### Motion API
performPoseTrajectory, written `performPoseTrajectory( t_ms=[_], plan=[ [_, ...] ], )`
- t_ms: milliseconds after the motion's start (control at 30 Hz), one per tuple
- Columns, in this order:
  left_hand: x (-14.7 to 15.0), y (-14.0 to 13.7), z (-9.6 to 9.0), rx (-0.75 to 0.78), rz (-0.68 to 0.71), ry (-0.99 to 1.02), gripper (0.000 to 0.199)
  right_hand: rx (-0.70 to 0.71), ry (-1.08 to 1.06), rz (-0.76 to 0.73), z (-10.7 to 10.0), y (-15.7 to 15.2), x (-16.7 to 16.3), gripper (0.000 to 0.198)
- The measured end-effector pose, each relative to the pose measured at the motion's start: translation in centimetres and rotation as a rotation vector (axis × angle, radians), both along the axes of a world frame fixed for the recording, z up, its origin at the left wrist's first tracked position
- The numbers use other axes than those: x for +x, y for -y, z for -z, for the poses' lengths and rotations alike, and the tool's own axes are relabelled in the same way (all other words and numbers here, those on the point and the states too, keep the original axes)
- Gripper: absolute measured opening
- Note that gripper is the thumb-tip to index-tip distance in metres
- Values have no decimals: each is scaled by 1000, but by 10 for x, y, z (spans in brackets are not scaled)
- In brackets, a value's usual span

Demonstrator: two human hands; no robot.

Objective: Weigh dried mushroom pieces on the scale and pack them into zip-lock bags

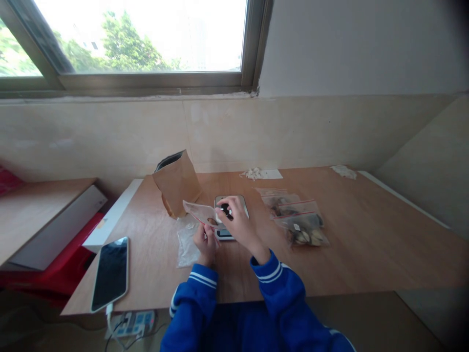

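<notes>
My left hand [205, 242] is closed on the lower edge of a clear zip bag [200, 211] with a red seal line. A brown piece [211, 221] shows in the bag. My right hand [240, 225] is curled, with a small dark piece [226, 210] between thumb and fingers; its exact kind is unclear. Both hands are above a white kitchen scale [242, 201], whose display [224, 233] is partly covered. Another clear plastic bag [187, 244] lies flat left of the scale.
An open brown paper bag [178, 183] stands at the back left. Filled zip bags [302, 227] lie to the right. A tablet [111, 274] with a charging cable rests at the left edge, above a power strip [134, 322]. White scraps [253, 173] lie along the wall.
</notes>
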State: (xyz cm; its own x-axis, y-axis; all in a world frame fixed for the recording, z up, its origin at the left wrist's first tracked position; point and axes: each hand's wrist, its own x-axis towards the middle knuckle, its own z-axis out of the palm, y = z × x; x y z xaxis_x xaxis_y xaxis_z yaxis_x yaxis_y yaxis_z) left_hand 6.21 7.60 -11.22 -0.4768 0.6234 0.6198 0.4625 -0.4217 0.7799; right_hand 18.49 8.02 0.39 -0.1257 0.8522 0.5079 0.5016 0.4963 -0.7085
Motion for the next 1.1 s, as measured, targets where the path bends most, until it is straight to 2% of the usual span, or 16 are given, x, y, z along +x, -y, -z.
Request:
performPoseTrajectory(
  t_ms=[100, 200, 333, 433, 600, 800, 1000, 1100],
  plan=[
    [0, -1, 1, 0, -26, 22, 39, 24, -6, 117, 17, -11, 9, 25],
    [0, -2, 2, -2, -51, 51, 39, 13, 211, 227, 47, -24, 13, 34],
    [-1, -3, 7, -4, -84, 94, 41, -71, 422, 232, 83, -39, 9, 56],
    [-2, -4, 12, -10, -99, 131, 41, -72, 484, 228, 95, -49, 7, 55],
    [-1, -4, 15, -15, -79, 155, 42, -29, 475, 216, 97, -65, 15, 39],
    [0, -1, 11, -42, -54, 159, 42, -15, 462, 142, 92, -70, 28, 37],
    [1, 0, 5, -59, -62, 129, 41, -10, 229, 146, 87, -74, 36, 28],
    [1, 0, 1, -58, -65, 91, 40, 15, 50, 157, 74, -74, 35, 29]
  ],
)
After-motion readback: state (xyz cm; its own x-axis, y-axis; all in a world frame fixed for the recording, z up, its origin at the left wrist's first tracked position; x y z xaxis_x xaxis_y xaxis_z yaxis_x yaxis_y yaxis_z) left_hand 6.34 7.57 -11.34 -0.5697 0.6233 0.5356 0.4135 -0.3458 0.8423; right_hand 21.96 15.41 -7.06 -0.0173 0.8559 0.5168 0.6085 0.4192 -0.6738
